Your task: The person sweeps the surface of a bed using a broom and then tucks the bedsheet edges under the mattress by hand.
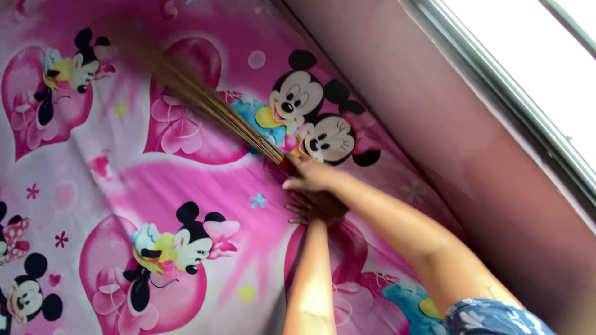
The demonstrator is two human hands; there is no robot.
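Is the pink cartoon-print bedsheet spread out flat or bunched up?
Spread flat: the pink cartoon-print bedsheet lies smooth, its printed hearts and figures undistorted, under the brown stick broom gripped by both the right hand and left hand.

Broom (pixel 205 102) tip smears into blur at top left; its handle is buried under both hands, left hand (pixel 302 209) half-hidden beneath right hand (pixel 312 177).

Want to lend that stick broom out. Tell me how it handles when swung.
The stick broom is probably light: thin brown bristles. Its tips blur over the pink bedsheet, so likely springy, not rigid. Right hand and left hand both grip the bound end.
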